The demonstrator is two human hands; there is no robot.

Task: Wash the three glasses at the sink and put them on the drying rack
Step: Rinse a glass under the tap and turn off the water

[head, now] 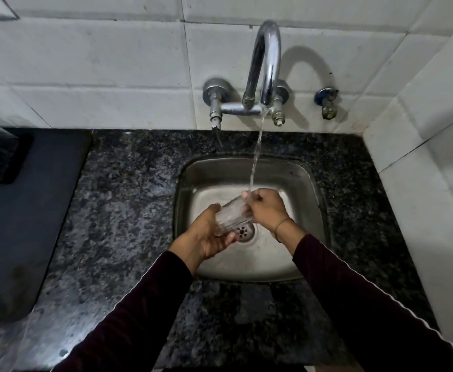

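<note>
A clear ribbed glass lies tilted on its side over the steel sink, its mouth toward the upper right. My left hand cups and grips its base from below. My right hand holds the rim end, fingers curled at the mouth. A thin stream of water falls from the chrome tap onto my right fingers and the glass rim. No other glasses or drying rack are in sight.
Dark speckled granite counter surrounds the sink. A dark mat or tray lies at the left, with a black object at its far end. White tiled walls stand behind and to the right. The drain shows below the glass.
</note>
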